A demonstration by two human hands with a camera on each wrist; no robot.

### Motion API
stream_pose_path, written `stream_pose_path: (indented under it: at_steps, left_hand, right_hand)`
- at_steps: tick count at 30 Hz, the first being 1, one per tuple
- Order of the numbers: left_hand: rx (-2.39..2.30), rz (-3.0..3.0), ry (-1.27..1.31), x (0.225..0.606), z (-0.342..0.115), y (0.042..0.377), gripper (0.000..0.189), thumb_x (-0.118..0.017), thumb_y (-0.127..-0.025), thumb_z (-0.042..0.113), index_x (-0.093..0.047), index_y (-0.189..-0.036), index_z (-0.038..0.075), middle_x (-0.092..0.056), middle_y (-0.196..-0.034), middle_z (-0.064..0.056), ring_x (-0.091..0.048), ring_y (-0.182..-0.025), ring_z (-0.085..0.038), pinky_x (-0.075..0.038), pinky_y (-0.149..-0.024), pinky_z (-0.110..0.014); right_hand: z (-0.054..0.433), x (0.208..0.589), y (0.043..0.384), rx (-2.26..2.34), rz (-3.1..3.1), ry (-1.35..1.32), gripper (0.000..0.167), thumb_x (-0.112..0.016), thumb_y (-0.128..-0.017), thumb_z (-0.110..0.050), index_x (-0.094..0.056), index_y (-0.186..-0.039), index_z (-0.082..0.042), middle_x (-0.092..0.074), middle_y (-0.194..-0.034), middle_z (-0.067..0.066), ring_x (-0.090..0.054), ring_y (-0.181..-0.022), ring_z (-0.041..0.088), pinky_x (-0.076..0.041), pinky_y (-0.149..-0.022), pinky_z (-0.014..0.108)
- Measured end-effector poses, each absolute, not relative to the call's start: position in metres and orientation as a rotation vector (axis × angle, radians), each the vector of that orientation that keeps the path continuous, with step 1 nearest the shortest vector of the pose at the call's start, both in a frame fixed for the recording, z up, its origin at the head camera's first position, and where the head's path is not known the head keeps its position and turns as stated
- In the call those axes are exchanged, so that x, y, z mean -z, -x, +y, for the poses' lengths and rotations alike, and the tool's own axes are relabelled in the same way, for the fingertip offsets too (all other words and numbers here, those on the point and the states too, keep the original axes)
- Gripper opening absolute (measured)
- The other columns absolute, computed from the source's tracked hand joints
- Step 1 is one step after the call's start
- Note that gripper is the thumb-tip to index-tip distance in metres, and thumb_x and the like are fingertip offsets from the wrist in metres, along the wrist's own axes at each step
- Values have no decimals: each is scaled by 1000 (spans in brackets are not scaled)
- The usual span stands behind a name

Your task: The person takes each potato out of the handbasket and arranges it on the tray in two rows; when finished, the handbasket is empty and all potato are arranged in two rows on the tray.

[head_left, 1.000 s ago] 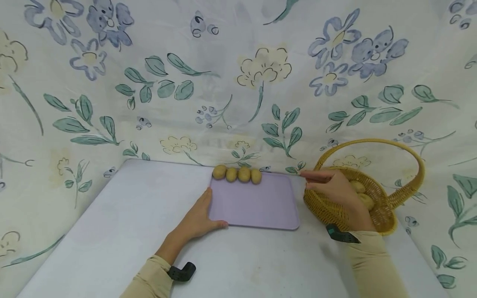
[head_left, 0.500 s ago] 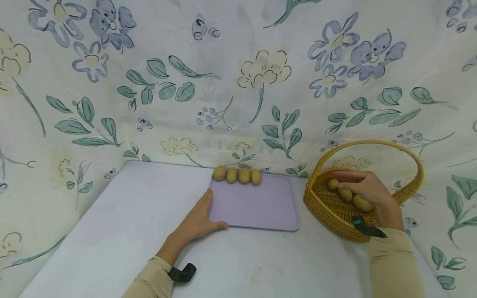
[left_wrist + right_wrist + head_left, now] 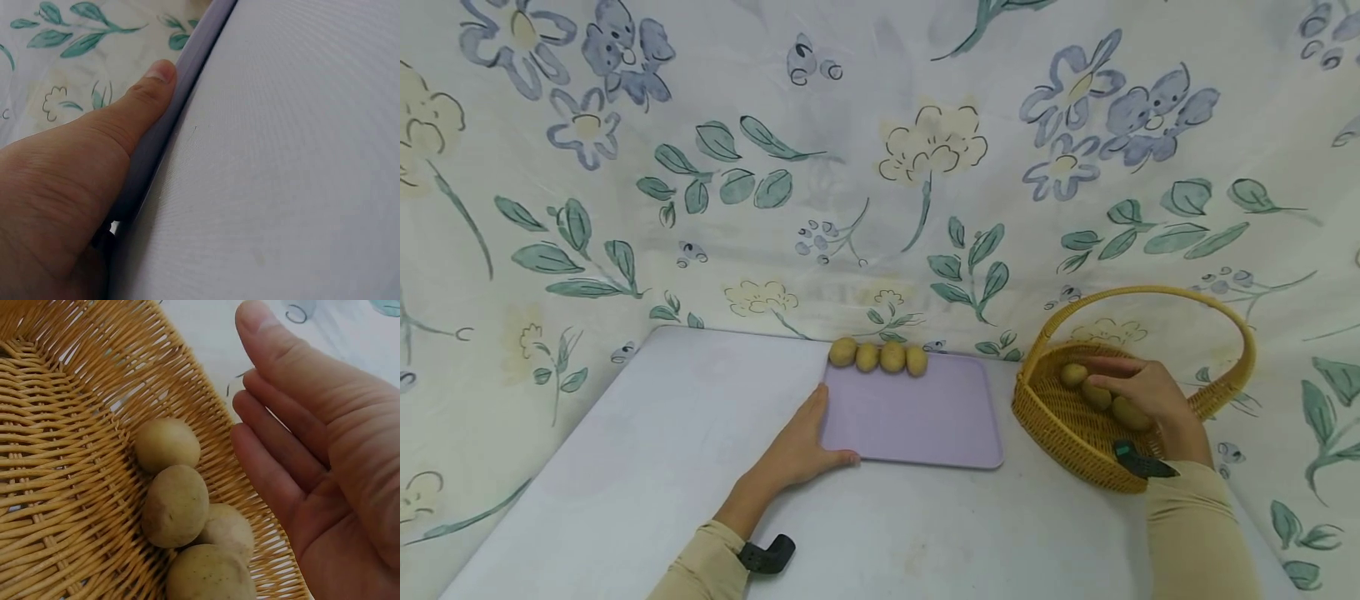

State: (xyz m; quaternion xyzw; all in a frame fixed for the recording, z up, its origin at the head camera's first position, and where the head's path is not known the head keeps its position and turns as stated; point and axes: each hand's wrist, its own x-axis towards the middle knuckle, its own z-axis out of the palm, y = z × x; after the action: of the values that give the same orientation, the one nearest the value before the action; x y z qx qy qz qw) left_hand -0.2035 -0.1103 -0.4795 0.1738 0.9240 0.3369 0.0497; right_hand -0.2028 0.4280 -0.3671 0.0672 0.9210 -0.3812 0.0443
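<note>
Fingers (image 3: 815, 407) of the left hand (image 3: 797, 446) lie straight along the tray's (image 3: 917, 417) left edge. Four potatoes (image 3: 892, 357) sit in a row at the far edge, with room in front. The right hand (image 3: 1153, 396) has just moved right, over the basket (image 3: 1063, 437), so more potatoes (image 3: 175, 506) are in reach. Its fingers are loose and hold nothing. The basket's rim is close, and its handle (image 3: 1245, 354) arches overhead.

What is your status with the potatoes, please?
Left hand against tray; right hand empty, at basket. Four potatoes on tray, four in basket. Handle arches above.
</note>
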Motion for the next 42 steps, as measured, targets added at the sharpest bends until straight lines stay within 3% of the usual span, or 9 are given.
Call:
stream_pose_path:
  at_steps: [12, 22, 26, 35, 42]
  left_hand:
    - [-1041, 2802, -515, 475, -108, 202, 137, -82, -73, 66, -6, -161, -5, -8, -171, -22, -12, -159, -37, -17, -130, -51]
    - [-1032, 2795, -508, 471, -108, 202, 136, -83, -73, 64, -5, -161, -5, -7, -170, -23, -12, -159, -37, -18, -130, -51]
    - [-1015, 2796, -507, 468, -109, 202, 136, -82, -74, 65, -4, -161, -5, -7, -171, -23, -12, -159, -37, -18, -130, -51]
    - [-1034, 2786, -498, 470, -110, 203, 136, -82, -74, 65, -4, -161, -5, -7, -171, -23, -11, -159, -38, -18, -130, -52]
    - [-1037, 2793, -499, 475, -108, 202, 136, -82, -73, 65, -5, -161, -5, -7, -171, -22, -12, -159, -37, -17, -130, -51]
  right_hand:
    - [444, 387, 209, 1037, 2855, -323, 82, -71, -88, -61, -54, -147, -6, -46, -154, 26, -30, -146, 53, -31, -117, 67]
    - [450, 394, 212, 918, 2873, -363, 88, -67, -86, -71, -56, -146, -7, -49, -152, 26, -37, -142, 53, -38, -112, 66]
    - [446, 391, 212, 743, 2942, -273, 83, -60, -90, -71, -58, -145, -8, -49, -150, 30, -41, -137, 55, -42, -107, 67]
    - [440, 399, 210, 924, 2885, -266, 81, -68, -87, -67, -60, -144, -9, -49, -154, 23, -48, -137, 46, -49, -105, 57]
    - [439, 400, 208, 821, 2930, -186, 82, -66, -92, -63, -55, -146, -3, -52, -148, 28, -49, -134, 51, -48, -104, 62]
